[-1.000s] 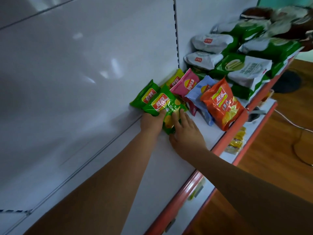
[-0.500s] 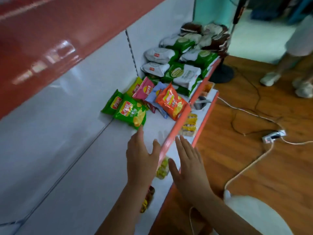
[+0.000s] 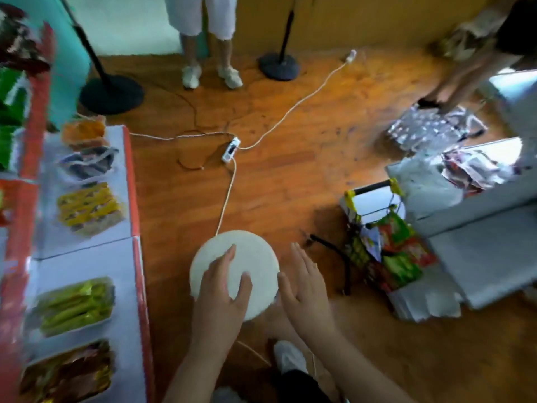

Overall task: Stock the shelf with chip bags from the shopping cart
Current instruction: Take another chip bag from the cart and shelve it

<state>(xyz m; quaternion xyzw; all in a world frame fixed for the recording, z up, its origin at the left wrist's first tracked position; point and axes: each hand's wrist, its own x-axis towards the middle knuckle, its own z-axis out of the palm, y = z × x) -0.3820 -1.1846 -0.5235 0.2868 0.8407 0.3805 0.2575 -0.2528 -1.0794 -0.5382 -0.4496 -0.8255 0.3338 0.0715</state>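
Note:
A small shopping cart (image 3: pixel 373 196) with a black and yellow handle stands on the wooden floor at the right. Several red and green chip bags (image 3: pixel 398 251) lie in it. The shelf (image 3: pixel 132 184), white with red edges, runs along the left and carries snack packs. My left hand (image 3: pixel 222 289) hovers with fingers spread over a round white stool. My right hand (image 3: pixel 305 283) is beside it, fingers straight, pointing toward the cart. Both hands hold nothing. The chip bags on the upper shelf are out of view.
A round white stool (image 3: pixel 252 251) stands under my hands. A white cable with a power strip (image 3: pixel 231 149) crosses the floor. Two black stand bases (image 3: pixel 112 94) sit at the back. One person stands at the back (image 3: pixel 207 74), another bends at the far right (image 3: pixel 465 68). A white counter (image 3: pixel 479 222) is beside the cart.
My hands let go of the green chip bag on the shelf and pulled back. My view swung right from the shelf to the floor and the cart.

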